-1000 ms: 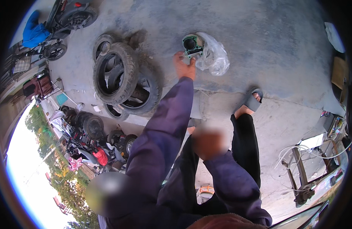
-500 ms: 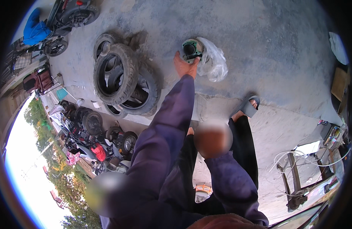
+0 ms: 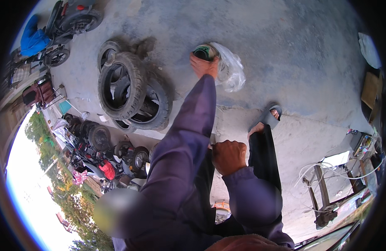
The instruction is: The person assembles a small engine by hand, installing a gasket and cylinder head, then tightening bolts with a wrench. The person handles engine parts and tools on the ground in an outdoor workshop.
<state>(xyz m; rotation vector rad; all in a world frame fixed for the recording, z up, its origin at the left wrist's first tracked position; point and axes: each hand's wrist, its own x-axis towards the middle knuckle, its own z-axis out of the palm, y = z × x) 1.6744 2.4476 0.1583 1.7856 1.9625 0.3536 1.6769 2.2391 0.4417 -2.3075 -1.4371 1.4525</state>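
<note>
My left hand [image 3: 204,66] reaches forward over the floor, its fingers wrapped round an engine cylinder [image 3: 202,52]. The cylinder is a round-bored metal part with a green edge; the hand hides most of its near side. Against its right side lies a crumpled clear plastic bag [image 3: 229,69]. Closer to my body, between my knees, my right hand [image 3: 229,157] is closed in a fist with its knuckles up. Whatever may be inside that fist is hidden.
Several worn tyres [image 3: 138,94] are piled left of my left hand. My sandalled foot [image 3: 271,116] stands to the right. Farther right is a metal frame [image 3: 322,192] with white tubing. Motorcycles [image 3: 82,21] stand at the far left, and wheels [image 3: 100,137] lie below them.
My left hand has rolled over the cylinder, so its back now covers more of the part and the bore shows less. The right fist stays between my knees. The view has shifted slightly.
</note>
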